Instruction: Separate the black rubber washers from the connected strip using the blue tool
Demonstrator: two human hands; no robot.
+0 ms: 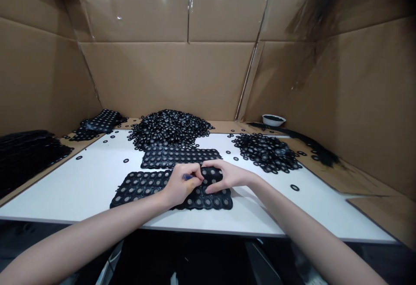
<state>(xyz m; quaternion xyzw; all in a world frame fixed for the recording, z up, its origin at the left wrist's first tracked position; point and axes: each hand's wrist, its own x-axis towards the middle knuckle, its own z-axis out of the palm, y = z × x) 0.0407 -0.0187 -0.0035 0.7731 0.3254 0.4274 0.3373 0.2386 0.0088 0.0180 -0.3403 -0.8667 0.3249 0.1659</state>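
Observation:
A black rubber sheet [139, 186] with rows of round rings lies near the front of the white table. Over its middle, my left hand [182, 185] is closed around a small blue tool [187, 176], its tip hidden by the fingers. My right hand [229, 175] curves around the sheet's right part, thumb in front and fingers behind, gripping it. That part looks slightly raised or bent. Just behind lies a second similar sheet [159, 157], apart from my hands.
Loose black rings form a large heap [169, 124] at the back and a smaller heap [266, 150] at right. Stacked sheets [29, 155] stand at left, more sheets [104, 121] behind. A white bowl [273, 120] sits back right. Cardboard walls [156, 72] enclose the table [81, 189].

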